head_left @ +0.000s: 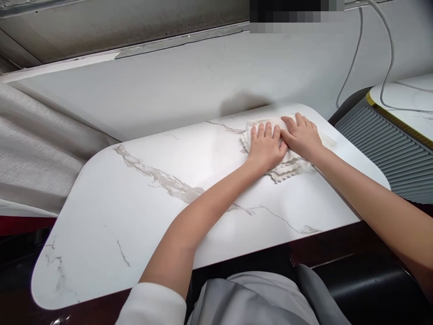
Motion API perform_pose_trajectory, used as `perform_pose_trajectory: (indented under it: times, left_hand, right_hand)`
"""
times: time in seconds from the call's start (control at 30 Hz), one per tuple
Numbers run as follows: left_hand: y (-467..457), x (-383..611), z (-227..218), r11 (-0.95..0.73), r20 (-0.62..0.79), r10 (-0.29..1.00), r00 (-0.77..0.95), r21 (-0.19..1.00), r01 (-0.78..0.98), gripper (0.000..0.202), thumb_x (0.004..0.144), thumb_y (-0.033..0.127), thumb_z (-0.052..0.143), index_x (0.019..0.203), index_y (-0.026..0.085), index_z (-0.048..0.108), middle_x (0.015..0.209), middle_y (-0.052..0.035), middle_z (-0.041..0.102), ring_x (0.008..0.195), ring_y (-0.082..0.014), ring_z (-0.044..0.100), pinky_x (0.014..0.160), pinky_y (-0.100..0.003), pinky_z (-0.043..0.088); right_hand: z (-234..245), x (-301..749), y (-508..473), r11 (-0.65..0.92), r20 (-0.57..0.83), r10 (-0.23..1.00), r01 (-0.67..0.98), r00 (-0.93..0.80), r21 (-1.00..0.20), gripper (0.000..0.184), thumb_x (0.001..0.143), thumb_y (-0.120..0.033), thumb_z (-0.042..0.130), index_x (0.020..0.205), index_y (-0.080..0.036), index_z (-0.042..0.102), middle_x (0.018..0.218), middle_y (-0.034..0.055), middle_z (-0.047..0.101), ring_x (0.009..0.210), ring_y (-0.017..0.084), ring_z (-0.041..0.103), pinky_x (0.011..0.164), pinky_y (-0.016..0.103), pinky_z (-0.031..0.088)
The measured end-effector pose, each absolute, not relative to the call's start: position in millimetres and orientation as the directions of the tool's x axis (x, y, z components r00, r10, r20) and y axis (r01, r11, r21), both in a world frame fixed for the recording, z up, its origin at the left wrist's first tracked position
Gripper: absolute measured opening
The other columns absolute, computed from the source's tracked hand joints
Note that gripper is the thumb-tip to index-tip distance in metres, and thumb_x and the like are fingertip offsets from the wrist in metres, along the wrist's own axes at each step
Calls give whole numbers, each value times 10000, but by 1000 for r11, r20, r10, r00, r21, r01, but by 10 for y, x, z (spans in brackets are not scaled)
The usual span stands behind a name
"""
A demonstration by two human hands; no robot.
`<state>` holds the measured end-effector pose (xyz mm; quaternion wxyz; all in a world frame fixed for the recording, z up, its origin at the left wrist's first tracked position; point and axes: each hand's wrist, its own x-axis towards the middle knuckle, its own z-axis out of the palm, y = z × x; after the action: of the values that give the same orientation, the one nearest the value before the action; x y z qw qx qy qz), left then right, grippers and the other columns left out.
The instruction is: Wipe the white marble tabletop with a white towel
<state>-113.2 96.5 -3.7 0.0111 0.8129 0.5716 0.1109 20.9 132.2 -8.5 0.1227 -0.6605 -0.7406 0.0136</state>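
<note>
A cream-white cloth with a scalloped edge lies on the right half of a white marble-patterned tabletop. My left hand rests flat on the cloth, palm down, its fingers spread and pointing away from me. Just to the right, my right hand also presses down on the cloth, fingers stretched out and thumb reaching toward the left hand. The two hands touch or nearly touch at the thumbs. Parts of the cloth are hidden beneath them.
A pale wall panel runs along the tabletop's far edge. White curtain fabric hangs at the left. A grey ribbed cabinet with a gold-trimmed top stands at the right, a white cable draped over it. A black rounded surface is at lower right.
</note>
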Motion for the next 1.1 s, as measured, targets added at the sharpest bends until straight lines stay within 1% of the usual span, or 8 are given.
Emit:
perform_pose_trajectory:
  times: [0.23, 0.37, 0.5, 0.67, 0.83, 0.9, 1.0, 1.1]
  left_hand:
    - [276, -1046, -48, -439, 216, 887, 408, 118, 891, 585, 1009, 374, 331, 1496, 59, 408, 1579, -203, 389, 1476, -364, 336, 1231, -538, 231]
    - [-69, -1053, -24, -479, 221, 868, 446, 127, 869, 584, 994, 407, 365, 1472, 81, 445, 1560, -216, 409, 1461, -379, 365, 1201, -582, 280]
    - [-310, -1123, 4, -513, 214, 850, 481, 131, 848, 617, 988, 415, 373, 1469, 34, 442, 1555, -249, 394, 1458, -399, 359, 1197, -588, 297]
    - [-532, -1292, 24, -515, 192, 850, 490, 114, 849, 635, 987, 418, 370, 1483, 27, 429, 1553, -249, 390, 1457, -410, 351, 1184, -603, 324]
    - [-717, -1540, 11, -520, 204, 844, 497, 79, 851, 631, 987, 399, 346, 1496, 34, 416, 1557, -239, 373, 1455, -411, 353, 1172, -627, 333]
    - [-745, -1640, 7, -522, 202, 842, 500, 75, 850, 636, 989, 403, 327, 1498, 33, 416, 1560, -236, 369, 1453, -418, 350, 1173, -625, 333]
    - [-711, -1762, 13, -511, 176, 852, 492, 85, 855, 639, 994, 424, 311, 1499, 50, 425, 1566, -226, 362, 1461, -413, 337, 1181, -617, 321]
    - [-598, -1843, 26, -483, 135, 873, 468, 111, 869, 631, 996, 434, 331, 1512, 80, 413, 1583, -198, 346, 1482, -378, 310, 1212, -586, 276]
  right_hand:
    - [-112, 380, 539, 150, 238, 966, 965, -97, -215, 528, 961, -459, 273, 1402, -268, 492, 1552, 141, 403, 1449, 368, 348, 1125, 621, 329]
    - [-105, 410, 135, 134, 228, 971, 959, -76, -251, 529, 956, -445, 279, 1433, -311, 464, 1586, 119, 377, 1481, 373, 302, 1120, 658, 325]
    - [-84, 356, -149, 125, 206, 976, 957, -71, -262, 553, 955, -453, 271, 1454, -297, 455, 1617, 111, 327, 1487, 381, 287, 1144, 658, 299]
    - [-76, 186, -380, 163, 212, 972, 944, -104, -287, 541, 966, -438, 276, 1463, -312, 449, 1636, 91, 295, 1497, 390, 262, 1145, 685, 278]
    - [-74, -39, -553, 250, 251, 954, 902, -166, -352, 520, 966, -415, 298, 1457, -344, 453, 1652, 39, 264, 1532, 358, 168, 1174, 699, 222]
    - [-62, -117, -571, 294, 247, 946, 873, -208, -389, 506, 960, -415, 313, 1443, -378, 462, 1638, 8, 295, 1537, 333, 160, 1193, 697, 185]
    - [-43, -217, -517, 341, 241, 936, 825, -254, -452, 472, 942, -378, 332, 1378, -436, 502, 1559, -22, 430, 1512, 287, 264, 1220, 674, 153]
    - [-39, -309, -386, 336, 271, 936, 800, -224, -497, 421, 928, -362, 342, 1281, -394, 570, 1451, 20, 547, 1444, 286, 397, 1224, 649, 169]
